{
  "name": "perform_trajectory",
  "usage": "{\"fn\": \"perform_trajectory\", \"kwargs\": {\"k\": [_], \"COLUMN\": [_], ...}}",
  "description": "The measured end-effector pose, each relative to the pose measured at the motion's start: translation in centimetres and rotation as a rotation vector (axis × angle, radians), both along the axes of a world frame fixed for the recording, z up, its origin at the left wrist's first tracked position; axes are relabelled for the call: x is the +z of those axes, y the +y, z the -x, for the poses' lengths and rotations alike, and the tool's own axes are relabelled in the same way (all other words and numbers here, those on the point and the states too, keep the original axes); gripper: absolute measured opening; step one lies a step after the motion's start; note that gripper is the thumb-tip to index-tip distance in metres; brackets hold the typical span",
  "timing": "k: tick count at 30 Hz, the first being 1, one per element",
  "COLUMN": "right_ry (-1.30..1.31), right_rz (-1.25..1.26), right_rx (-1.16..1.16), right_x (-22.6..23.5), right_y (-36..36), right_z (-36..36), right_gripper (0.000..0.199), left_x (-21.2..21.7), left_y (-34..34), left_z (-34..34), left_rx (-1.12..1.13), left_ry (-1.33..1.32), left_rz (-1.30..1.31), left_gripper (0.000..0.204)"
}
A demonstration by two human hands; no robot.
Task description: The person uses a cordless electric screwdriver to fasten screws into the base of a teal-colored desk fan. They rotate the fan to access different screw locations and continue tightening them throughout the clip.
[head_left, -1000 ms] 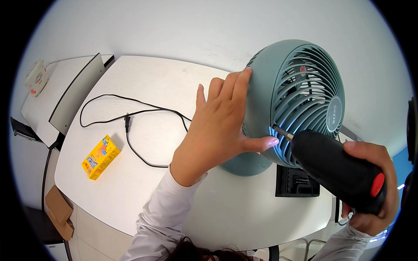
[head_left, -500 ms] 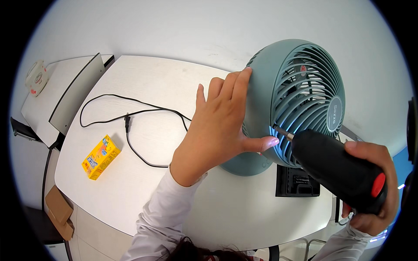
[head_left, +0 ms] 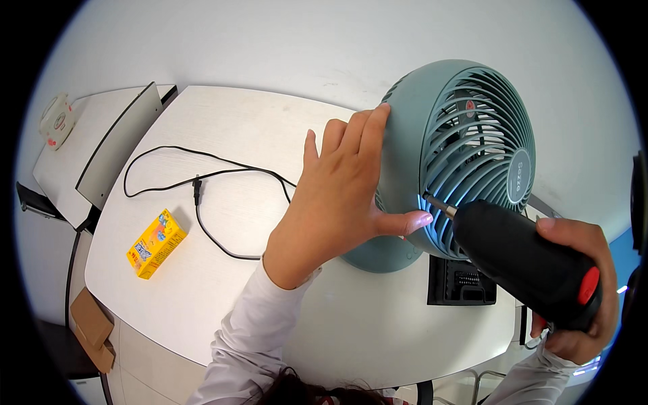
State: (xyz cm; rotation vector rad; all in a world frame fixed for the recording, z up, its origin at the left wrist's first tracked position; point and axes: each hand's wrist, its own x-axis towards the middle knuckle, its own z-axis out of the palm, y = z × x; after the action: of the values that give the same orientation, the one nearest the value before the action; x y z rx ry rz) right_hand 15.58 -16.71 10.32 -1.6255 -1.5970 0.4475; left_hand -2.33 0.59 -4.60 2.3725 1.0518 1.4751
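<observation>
A grey-green desk fan (head_left: 412, 145) stands on its round base (head_left: 385, 255) on the white table, its slatted grille turned to the right. My left hand (head_left: 337, 196) grips the fan's housing, thumb at the grille's lower edge and fingers along the side. In my right hand (head_left: 584, 283) is a black electric screwdriver (head_left: 520, 253) with a red button, held at a slant. The tip of its metal bit meets the left edge of the grille, just above my left thumb. Whether a screw sits under the bit is too small to tell.
Under the screwdriver lies a black bit case (head_left: 459, 287). A black power cord (head_left: 229, 170) with a plug loops across the white table (head_left: 229, 111). A yellow box (head_left: 156, 244) lies at the left. Beyond a divider stands another table with a beige case (head_left: 57, 121).
</observation>
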Motion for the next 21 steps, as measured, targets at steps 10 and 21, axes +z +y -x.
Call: {"fn": "perform_trajectory", "kwargs": {"k": [10,21], "right_ry": [0.071,0.039], "right_rz": [0.028,0.061], "right_rx": [0.043,0.070], "right_x": [0.1,0.6], "right_y": [0.4,0.5], "right_z": [0.5,0.4], "right_gripper": [0.102,0.097], "left_x": [0.0,0.2], "left_y": [0.0,-0.1], "left_z": [0.0,-0.1], "left_rx": [-0.011,-0.010], "left_ry": [-0.004,-0.003], "left_rz": [0.017,0.010], "left_gripper": [0.115,0.112]}}
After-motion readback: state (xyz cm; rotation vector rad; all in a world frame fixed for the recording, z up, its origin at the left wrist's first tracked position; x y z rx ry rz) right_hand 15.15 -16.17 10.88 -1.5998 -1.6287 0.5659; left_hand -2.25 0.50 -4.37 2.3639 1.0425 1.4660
